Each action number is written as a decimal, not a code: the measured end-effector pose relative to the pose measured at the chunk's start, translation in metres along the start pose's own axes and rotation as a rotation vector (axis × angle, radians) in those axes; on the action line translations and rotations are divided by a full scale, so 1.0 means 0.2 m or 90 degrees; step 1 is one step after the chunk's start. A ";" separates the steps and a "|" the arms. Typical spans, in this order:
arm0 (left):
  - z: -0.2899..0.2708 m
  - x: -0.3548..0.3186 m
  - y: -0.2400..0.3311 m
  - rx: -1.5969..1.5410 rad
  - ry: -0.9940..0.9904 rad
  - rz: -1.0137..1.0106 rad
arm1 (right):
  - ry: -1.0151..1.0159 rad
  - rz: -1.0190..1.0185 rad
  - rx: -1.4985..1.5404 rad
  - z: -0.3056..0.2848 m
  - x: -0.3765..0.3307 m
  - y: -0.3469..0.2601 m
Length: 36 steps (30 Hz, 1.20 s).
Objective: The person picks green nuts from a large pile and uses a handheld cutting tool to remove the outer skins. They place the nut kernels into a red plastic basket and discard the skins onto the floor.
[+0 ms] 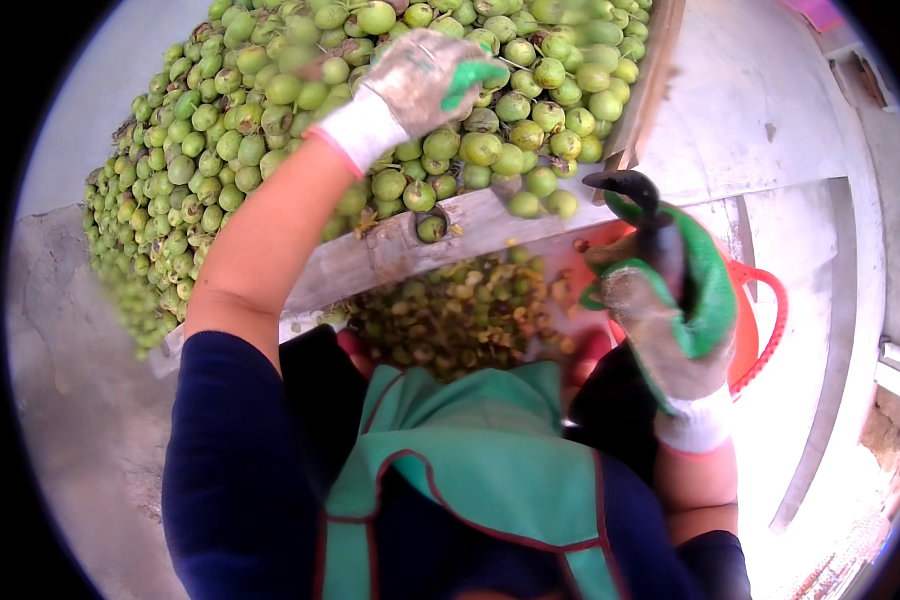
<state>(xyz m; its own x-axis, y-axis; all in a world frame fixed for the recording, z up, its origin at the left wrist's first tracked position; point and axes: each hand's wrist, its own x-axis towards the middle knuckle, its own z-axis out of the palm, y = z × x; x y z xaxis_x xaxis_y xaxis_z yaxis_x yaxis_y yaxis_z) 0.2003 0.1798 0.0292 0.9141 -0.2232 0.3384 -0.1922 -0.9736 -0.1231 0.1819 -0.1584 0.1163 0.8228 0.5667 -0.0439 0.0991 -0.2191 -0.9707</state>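
Observation:
My left hand (430, 85), in a grey-white glove with green-coated fingers, reaches over a big heap of round green fruit (220, 140). Its thumb side and a green-coated finger stretch out to the right, close above the fruit; the other fingers are partly hidden, and I see no fruit in them. My right hand (675, 310), gloved alike, is raised at the right. It wraps round a black hand tool with a curved, hooked end (620, 184), which looks like pruning shears. Motion blurs that hand, so whether it also holds something small I cannot make out.
A wooden board (380, 250) edges the heap on the near side. Below it, between my knees, lie many browner small pieces and fruit (460, 315). A red plastic basket with a looped handle (775, 320) stands behind my right hand. A pale wall rises beyond.

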 end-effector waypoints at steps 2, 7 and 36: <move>0.14 -0.05 0.11 0.014 -0.123 0.091 | 0.003 0.012 -0.011 -0.01 -0.01 -0.01; 0.18 0.07 0.11 0.092 -0.371 -0.043 | 0.007 -0.014 0.007 -0.03 -0.04 -0.04; -0.11 -0.05 0.06 0.123 0.087 -0.214 | 0.092 -0.052 0.012 -0.06 -0.01 -0.03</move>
<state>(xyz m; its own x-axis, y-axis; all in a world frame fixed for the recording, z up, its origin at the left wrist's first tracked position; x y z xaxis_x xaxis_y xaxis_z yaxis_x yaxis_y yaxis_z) 0.1813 0.1699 0.0451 0.8561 0.0887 0.5092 0.1917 -0.9694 -0.1535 0.1858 -0.1683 0.1254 0.8846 0.4613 0.0683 0.1593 -0.1612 -0.9740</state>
